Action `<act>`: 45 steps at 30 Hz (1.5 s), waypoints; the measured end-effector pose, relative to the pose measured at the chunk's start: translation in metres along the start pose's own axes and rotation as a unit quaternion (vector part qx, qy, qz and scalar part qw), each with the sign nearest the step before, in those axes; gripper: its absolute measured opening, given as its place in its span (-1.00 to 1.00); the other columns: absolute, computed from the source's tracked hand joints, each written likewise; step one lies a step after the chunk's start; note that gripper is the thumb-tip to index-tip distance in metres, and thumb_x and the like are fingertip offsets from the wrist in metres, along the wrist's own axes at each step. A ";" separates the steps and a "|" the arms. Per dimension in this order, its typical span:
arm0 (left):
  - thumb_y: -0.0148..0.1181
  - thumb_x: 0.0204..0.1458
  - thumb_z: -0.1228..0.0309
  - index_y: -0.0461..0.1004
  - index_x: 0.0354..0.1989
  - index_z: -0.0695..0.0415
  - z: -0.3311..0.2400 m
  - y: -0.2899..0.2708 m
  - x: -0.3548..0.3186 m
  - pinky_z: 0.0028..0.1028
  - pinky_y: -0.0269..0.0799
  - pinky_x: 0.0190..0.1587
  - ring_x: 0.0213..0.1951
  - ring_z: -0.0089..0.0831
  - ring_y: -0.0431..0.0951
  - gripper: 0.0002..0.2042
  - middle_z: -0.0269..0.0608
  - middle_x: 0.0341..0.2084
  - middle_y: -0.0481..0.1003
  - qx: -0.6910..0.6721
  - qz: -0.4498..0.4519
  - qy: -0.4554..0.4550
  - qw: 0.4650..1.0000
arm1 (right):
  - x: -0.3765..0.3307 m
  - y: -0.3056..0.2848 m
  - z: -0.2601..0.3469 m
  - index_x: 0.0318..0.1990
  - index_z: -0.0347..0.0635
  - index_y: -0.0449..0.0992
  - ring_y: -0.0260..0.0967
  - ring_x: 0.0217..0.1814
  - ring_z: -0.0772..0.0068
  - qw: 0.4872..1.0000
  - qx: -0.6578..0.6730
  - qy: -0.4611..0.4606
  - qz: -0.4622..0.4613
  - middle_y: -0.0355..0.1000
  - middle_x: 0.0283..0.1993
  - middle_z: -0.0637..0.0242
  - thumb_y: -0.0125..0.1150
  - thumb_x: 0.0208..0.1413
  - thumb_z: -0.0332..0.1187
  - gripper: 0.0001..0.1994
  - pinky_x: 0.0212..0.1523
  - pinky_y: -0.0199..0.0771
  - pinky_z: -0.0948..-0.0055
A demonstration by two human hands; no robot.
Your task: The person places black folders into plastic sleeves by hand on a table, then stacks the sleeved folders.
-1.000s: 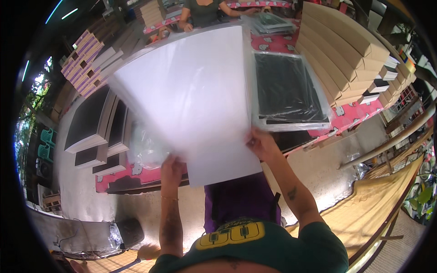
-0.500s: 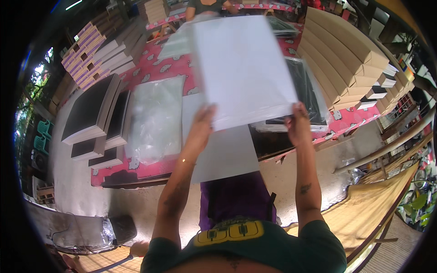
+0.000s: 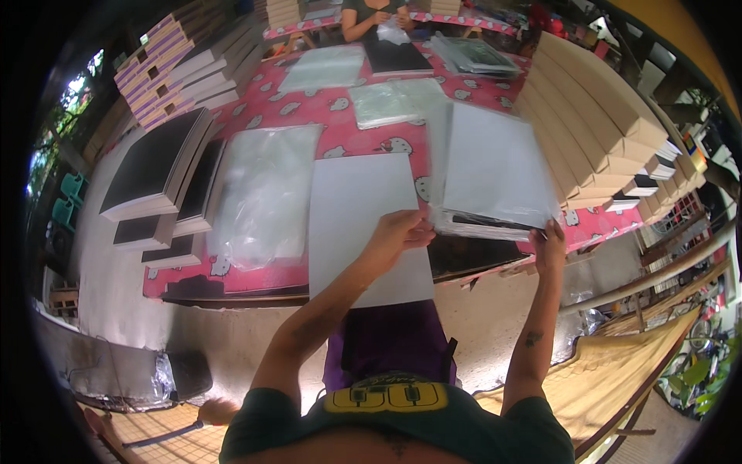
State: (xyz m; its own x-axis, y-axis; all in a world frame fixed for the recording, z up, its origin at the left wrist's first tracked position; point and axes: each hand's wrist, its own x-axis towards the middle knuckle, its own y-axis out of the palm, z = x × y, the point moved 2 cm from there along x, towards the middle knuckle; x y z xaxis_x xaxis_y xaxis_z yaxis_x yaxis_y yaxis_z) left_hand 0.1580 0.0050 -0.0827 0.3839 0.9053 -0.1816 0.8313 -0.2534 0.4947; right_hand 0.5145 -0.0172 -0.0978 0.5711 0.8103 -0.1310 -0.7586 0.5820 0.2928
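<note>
A flat white sheet in a clear plastic sleeve [image 3: 495, 158] lies over a low stack of sleeved, dark-faced items [image 3: 495, 227] at the right front of the table. My right hand [image 3: 550, 246] pinches the sleeve's near right corner. At its near left corner, the curled fingers of my left hand [image 3: 400, 236] hold the plastic edge. Beneath my left wrist is a plain white board [image 3: 363, 189], its near end jutting past the table edge. To its left lies a pile of empty clear plastic sleeves [image 3: 267, 189].
Thick black-covered books [image 3: 158, 166] are stacked at the left. Brown cardboard boxes [image 3: 587, 116] rise at the right. More clear sleeves [image 3: 386, 103] lie mid-table on the pink patterned cover [image 3: 270, 112]. Across the table, a person [image 3: 375, 19] handles plastic above a black-covered book [image 3: 396, 58].
Both hands have brought the sleeved white sheet down and to the right, from above the table onto the stack. The white board and the far side of the table now show.
</note>
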 end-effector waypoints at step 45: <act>0.21 0.05 0.45 0.44 -0.33 0.29 -0.068 -0.049 -0.138 -0.44 0.38 -0.37 -0.45 -0.34 0.47 -0.85 -0.09 -0.48 0.46 0.356 -0.284 0.347 0.820 | -0.232 0.253 -0.042 -0.09 -0.30 0.40 0.39 -0.11 0.52 0.880 0.169 0.139 0.421 0.45 -0.17 0.30 0.16 0.14 -0.46 -0.79 -0.04 0.40 0.46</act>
State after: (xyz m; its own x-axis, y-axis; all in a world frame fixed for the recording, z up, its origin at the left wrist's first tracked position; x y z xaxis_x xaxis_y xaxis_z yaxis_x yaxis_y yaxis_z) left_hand 0.0375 -0.0841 -0.0241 -0.2623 0.8595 0.4388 0.9158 0.3650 -0.1676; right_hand 0.1773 -0.0549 -0.0333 -0.2838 0.9573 0.0542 -0.7121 -0.2483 0.6567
